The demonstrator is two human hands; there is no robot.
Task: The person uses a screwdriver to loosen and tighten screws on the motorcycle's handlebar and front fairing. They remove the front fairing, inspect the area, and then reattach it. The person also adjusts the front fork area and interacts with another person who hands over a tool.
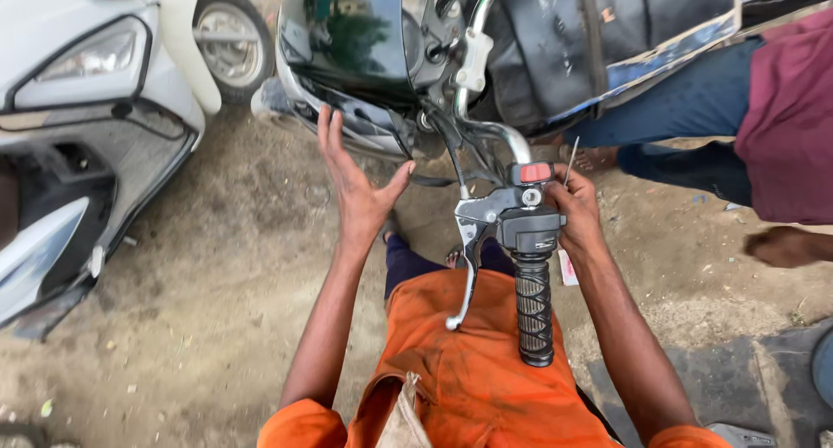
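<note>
Gripping the switch housing (pixel 529 227) is the right hand (pixel 577 209); left hand (pixel 356 183) spread open beside scooter (pixel 95 109).

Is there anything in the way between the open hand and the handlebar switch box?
Yes. The left hand hangs open, touching nothing. Between it and the switch box hang the black cables and the silver brake lever. The right hand is already on the box, holding a thin metal tool.
</note>
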